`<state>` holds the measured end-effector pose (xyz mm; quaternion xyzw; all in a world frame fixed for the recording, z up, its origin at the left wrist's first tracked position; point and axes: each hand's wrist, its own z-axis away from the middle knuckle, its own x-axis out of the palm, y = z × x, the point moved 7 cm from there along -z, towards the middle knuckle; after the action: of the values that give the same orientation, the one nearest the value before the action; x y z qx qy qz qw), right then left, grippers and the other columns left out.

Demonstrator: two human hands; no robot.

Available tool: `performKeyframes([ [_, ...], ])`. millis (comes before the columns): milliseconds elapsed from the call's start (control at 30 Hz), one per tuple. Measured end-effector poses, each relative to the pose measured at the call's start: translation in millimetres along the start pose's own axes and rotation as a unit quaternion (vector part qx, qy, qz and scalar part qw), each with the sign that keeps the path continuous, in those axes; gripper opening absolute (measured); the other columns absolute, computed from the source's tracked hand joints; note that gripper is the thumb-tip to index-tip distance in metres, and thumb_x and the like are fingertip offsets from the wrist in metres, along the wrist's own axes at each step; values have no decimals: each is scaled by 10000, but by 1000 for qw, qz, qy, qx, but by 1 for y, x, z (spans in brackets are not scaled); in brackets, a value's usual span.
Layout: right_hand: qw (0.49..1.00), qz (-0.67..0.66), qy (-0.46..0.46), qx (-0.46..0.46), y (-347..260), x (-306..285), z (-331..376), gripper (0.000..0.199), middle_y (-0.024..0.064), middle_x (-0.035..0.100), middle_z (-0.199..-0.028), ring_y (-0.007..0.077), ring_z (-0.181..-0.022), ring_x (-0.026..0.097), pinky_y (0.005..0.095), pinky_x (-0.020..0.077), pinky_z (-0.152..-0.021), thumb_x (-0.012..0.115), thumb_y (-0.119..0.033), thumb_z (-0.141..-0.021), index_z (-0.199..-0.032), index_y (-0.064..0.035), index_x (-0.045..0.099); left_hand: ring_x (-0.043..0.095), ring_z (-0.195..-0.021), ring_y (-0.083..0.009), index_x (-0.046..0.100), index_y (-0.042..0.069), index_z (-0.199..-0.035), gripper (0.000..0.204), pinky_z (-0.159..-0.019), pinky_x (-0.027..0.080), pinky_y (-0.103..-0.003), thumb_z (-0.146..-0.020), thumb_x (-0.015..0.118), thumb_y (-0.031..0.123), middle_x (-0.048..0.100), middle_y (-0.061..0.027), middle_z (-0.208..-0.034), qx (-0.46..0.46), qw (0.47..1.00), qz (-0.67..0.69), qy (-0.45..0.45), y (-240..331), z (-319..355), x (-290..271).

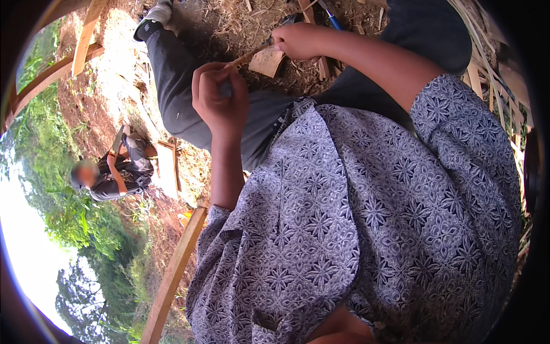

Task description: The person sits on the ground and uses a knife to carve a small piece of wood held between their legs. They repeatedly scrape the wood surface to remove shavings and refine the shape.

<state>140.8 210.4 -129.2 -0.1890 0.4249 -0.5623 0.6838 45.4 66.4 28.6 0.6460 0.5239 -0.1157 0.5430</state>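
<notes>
My left hand [220, 97] is closed, its thumb and fingertips pinching one end of a thin brown strip [247, 56] that looks like wood or bamboo. At the strip's other end my right hand [297, 41] is closed, fingers curled around that end. The strip slants up from left to right between both hands, above my lap. Just below it lies a pale flat piece of wood [266, 62]. Beyond my right hand, near the top edge, is a tool with a blue handle [334, 22]. A dark object beside that hand is too unclear to name.
Shavings and chips [229, 28] cover the ground between my legs. A wooden post [175, 275] slants at lower left. Farther left, a person [123, 169] sits holding a long blade, near a board [168, 169]. Long thin strips [487, 51] lie at the right.
</notes>
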Motion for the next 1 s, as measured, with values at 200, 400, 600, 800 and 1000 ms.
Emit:
performKeyframes([
  [200, 997, 64, -42, 10, -6, -4, -8, 179, 98, 647, -770, 220, -534, 627, 411, 516, -484, 526, -241, -1044, -1101, -83, 589, 691, -821, -166, 631, 13, -937, 148, -676, 583, -282, -867, 722, -80, 673, -113, -1008, 8, 1000, -16, -6, 0, -2, -1],
  [400, 993, 13, -25, 118, 92, 27, 1, 284, 72, 671, -708, 213, -548, 662, 383, 531, -467, 513, -311, -1058, -1172, -79, 631, 688, -837, -175, 620, 7, -926, 140, -705, 583, -281, -873, 711, -84, 670, -112, -1007, 21, 999, -28, -5, 19, -4, 9],
  [600, 989, -135, 51, 31, 42, 8, 22, 352, 34, 607, -655, 159, -506, 625, 340, 538, -471, 531, -433, -1056, -1180, -118, 627, 687, -828, -190, 627, 31, -943, 147, -704, 587, -294, -876, 709, -70, 679, -117, -993, 26, 999, -33, -15, 12, -9, 0],
  [800, 993, -111, 21, 21, 15, 8, 25, 371, 53, 627, -697, 166, -539, 646, 351, 558, -493, 544, -453, -1050, -1213, -132, 632, 689, -819, -193, 626, 41, -927, 160, -675, 588, -305, -857, 720, -69, 683, -109, -994, 44, 998, -27, -39, 20, -7, 9],
  [1000, 996, -67, 3, 56, 19, 6, 17, 408, 96, 688, -804, 202, -596, 691, 368, 593, -537, 547, -411, -1050, -1379, -176, 605, 690, -796, -203, 624, 52, -893, 181, -639, 570, -310, -834, 733, -80, 687, -99, -968, 42, 999, -9, -12, 31, -2, 16],
])
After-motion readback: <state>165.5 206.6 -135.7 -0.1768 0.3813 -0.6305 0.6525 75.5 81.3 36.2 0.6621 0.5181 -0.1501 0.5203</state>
